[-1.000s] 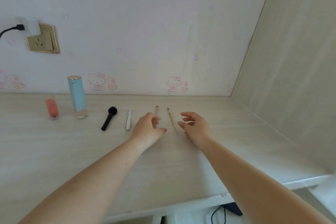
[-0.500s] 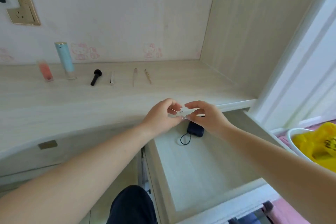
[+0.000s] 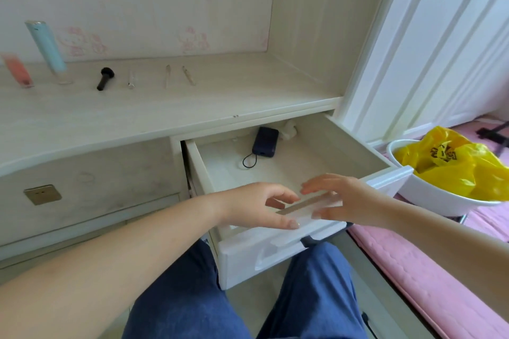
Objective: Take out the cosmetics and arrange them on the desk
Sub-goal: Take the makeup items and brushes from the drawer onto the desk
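Along the back of the desk (image 3: 137, 115) lie a pink tube (image 3: 17, 70), an upright light-blue bottle (image 3: 46, 48), a black brush (image 3: 105, 78), a small white stick (image 3: 131, 80) and two thin pencils (image 3: 168, 76) (image 3: 188, 75). Below the desk edge a white drawer (image 3: 275, 253) stands pulled out. My left hand (image 3: 256, 205) and my right hand (image 3: 338, 198) hover over the drawer's front rim, fingers relaxed and holding nothing. At the back of the drawer lies a dark blue pouch (image 3: 265, 142) with a black loop.
A white basin (image 3: 429, 192) with a yellow plastic bag (image 3: 454, 162) stands to the right on a pink mat (image 3: 429, 270). A brass handle (image 3: 42, 194) marks the closed drawer on the left. My blue-trousered legs (image 3: 206, 305) are below the drawer.
My hands left the pencils on the desk and came down and back to the open drawer's front rim. The view tilted down; the drawer is now in sight.
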A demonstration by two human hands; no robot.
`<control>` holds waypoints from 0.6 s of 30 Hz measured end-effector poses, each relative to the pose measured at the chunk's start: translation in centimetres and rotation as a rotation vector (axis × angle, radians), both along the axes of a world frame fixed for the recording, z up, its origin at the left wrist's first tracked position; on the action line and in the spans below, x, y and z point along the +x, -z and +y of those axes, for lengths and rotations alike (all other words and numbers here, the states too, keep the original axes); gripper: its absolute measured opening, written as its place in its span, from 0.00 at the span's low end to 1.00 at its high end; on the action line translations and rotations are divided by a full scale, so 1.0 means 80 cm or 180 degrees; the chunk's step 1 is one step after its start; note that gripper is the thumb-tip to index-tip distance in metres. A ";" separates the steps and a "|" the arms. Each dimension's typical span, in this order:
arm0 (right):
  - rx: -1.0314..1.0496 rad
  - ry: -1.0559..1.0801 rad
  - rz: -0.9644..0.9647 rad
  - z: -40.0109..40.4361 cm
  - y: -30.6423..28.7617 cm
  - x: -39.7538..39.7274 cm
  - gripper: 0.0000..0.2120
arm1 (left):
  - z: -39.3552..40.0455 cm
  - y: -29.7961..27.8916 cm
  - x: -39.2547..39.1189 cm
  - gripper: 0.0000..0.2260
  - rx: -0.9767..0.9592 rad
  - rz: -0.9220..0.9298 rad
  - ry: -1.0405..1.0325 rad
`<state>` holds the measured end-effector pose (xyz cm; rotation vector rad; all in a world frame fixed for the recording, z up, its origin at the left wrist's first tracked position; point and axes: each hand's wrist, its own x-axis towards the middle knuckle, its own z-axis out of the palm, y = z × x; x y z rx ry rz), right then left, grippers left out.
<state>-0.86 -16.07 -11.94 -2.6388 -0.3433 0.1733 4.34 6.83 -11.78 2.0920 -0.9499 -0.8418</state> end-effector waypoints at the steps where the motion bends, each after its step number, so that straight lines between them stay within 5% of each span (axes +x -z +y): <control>1: -0.0320 -0.0129 -0.0043 -0.005 0.005 -0.006 0.22 | 0.000 0.002 -0.003 0.26 0.0103 -0.0057 0.0106; 3: -0.0823 -0.0263 -0.0251 -0.009 0.014 -0.013 0.25 | -0.001 0.005 -0.008 0.26 0.0205 -0.0237 0.0159; 9: -0.0988 -0.0188 -0.0444 -0.020 0.035 -0.007 0.40 | -0.002 0.012 -0.009 0.23 0.0197 -0.0794 0.0244; 18: -0.0905 -0.0247 -0.0501 -0.020 0.037 0.031 0.40 | 0.002 0.015 0.016 0.22 0.0099 -0.0855 0.0075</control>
